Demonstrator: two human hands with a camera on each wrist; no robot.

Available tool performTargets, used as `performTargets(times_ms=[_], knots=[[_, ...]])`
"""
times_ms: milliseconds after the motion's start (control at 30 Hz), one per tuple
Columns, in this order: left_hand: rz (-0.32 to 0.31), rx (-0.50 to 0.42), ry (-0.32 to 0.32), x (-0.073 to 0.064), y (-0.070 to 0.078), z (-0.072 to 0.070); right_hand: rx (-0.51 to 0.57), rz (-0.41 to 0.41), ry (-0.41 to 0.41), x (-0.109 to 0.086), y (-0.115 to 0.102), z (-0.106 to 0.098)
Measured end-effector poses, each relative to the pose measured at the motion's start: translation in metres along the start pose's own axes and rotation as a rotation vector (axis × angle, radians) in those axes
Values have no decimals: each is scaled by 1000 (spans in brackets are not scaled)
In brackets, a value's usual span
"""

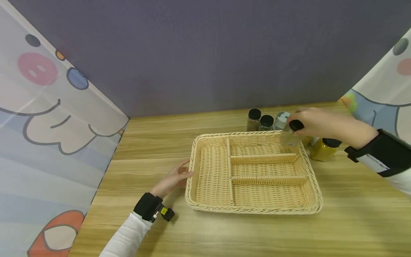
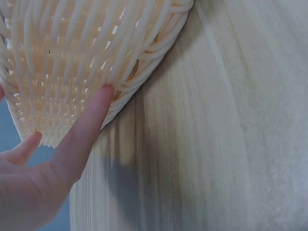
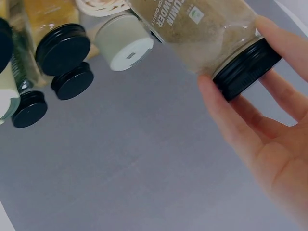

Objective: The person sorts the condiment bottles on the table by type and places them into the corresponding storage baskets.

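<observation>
Holding cumin jar at basket's far-right corner | right hand: thumb and fingers pinch jar near lid | left hand: fingers loosely extended, touching basket's left side, gripping nothing | advisable: keep jar off rim

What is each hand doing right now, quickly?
Left hand: open, fingertips touching the side of the wicker basket.
Right hand: closed on a black-lidded jar of brownish powder, gripping it near the lid.

basket: 1 | compartments: 4 | black-lidded jars: 5 | white-capped containers: 2 | wristbands: 2
</observation>
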State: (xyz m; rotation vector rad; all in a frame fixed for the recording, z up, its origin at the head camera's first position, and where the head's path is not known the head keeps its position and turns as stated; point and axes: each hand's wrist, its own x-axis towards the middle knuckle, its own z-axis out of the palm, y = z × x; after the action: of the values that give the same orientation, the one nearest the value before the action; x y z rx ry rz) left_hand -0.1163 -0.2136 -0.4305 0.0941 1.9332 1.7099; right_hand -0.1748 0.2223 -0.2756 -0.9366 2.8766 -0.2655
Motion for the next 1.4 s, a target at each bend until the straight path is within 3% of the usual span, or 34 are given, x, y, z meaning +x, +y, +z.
performTargets(times_ms=[167,367,800,1133,1400], knots=[[-11,0,-16,-2,5,0,-1,-43,12,8,-5,3],[-11,8,4,-1,1,-1,1,-93,25,16,-8,9],[-1,-13,19,-2,2,1,44,-78,-59,29,-30,12],[3,0,7,0,0,2,35,-166,7,40,-37,22],[15,-15,17,-1,1,4,71,-178,-9,49,-47,27]])
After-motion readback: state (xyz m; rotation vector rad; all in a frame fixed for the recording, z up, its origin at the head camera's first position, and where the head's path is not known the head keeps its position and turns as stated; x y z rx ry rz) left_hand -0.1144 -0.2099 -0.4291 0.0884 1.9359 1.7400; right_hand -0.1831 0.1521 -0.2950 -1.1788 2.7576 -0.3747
